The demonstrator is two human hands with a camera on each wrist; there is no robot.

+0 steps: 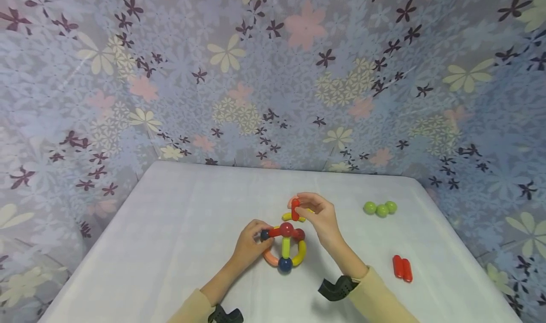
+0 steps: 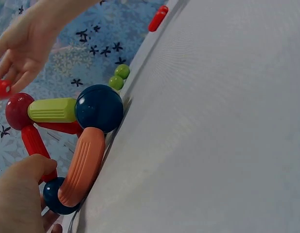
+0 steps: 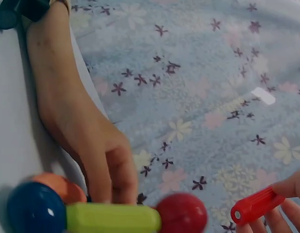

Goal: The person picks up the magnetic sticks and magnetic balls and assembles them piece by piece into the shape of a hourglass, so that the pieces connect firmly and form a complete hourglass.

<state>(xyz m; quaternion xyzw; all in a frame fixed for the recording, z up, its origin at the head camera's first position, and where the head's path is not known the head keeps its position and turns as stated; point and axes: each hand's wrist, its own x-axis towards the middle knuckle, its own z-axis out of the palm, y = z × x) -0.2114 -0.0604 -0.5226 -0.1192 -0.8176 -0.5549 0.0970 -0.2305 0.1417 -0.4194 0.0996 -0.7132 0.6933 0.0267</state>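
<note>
My left hand grips a magnetic rod-and-ball frame at its left corner, around a dark blue ball and the end of a red rod. The frame has a red ball on top, joined by a yellow-green rod to a dark blue ball in front. An orange curved rod and a yellow curved rod form its base. Above and right of the frame, my right hand pinches a separate red magnetic rod upright; its pale round end shows in the right wrist view.
Yellow curved rods lie behind the frame, partly hidden by my right hand. Several green balls sit at the right rear of the white table. Two red rods lie side by side at the right. A flowered cloth hangs behind.
</note>
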